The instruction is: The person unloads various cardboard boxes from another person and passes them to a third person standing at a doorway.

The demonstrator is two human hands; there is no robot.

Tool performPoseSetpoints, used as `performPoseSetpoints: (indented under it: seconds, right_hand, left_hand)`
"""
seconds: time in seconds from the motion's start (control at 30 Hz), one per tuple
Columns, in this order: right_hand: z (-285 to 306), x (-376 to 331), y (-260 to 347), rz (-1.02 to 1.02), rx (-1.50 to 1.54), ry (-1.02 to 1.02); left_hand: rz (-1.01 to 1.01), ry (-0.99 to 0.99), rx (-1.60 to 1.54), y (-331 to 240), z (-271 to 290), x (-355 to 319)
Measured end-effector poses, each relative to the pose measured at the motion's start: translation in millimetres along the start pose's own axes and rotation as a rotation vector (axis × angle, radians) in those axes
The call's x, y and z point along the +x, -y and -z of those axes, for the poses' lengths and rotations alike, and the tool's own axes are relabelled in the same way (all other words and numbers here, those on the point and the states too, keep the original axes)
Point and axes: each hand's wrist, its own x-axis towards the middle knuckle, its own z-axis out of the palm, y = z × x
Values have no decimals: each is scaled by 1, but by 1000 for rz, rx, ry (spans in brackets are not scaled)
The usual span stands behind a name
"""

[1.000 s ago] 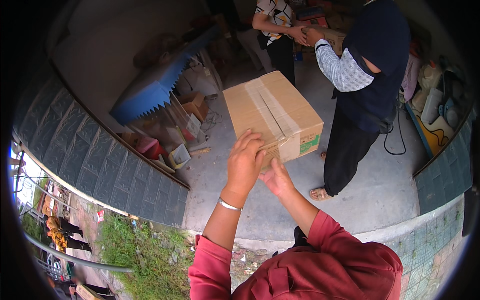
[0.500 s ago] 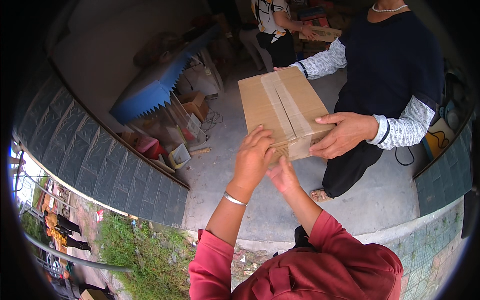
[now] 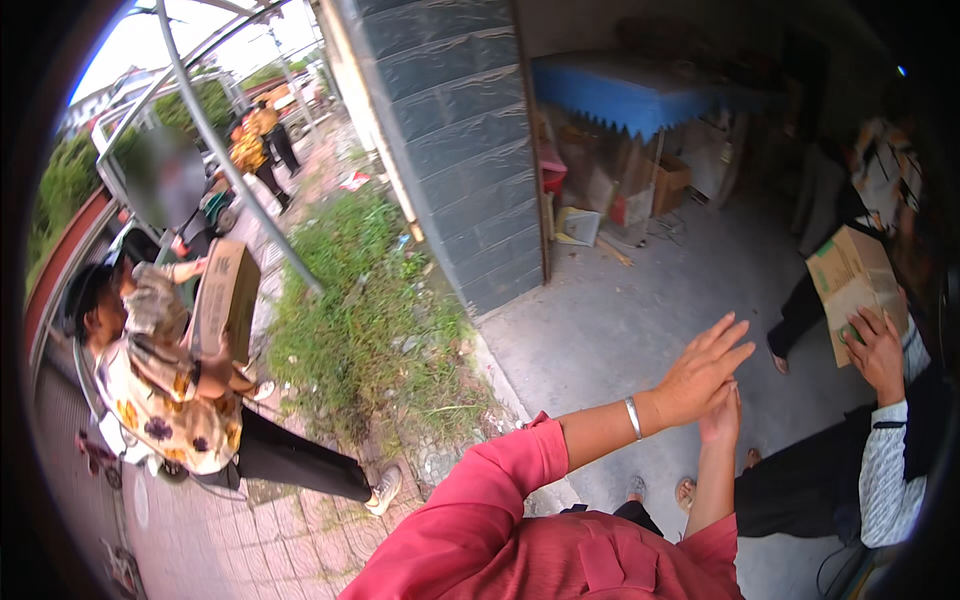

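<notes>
The person's left hand point(image 3: 695, 380) is in the air over the grey floor point(image 3: 590, 335), its fingers stretched out and slightly parted, holding nothing. The right hand point(image 3: 719, 424) is just beside it, partly hidden behind it, so how its fingers stand cannot be told. Well apart on the right, a cardboard box point(image 3: 848, 270) rests against a co-worker's hand point(image 3: 876, 355), its arm in a pale patterned sleeve point(image 3: 893, 490). On the left, another person in a flowered shirt point(image 3: 165, 405) carries a second carton point(image 3: 226, 300).
</notes>
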Motion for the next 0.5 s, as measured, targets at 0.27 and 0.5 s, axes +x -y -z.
performPoseSetpoints:
  seconds: [0.27, 0.5]
  right_hand:
    - [-27, -45, -121, -632, -280, -112]
    - [-95, -19, -194, -840, -345, 168]
  left_hand:
    - [756, -128, 254, 29, 81, -245]
    - [878, -420, 871, -42, 225, -308]
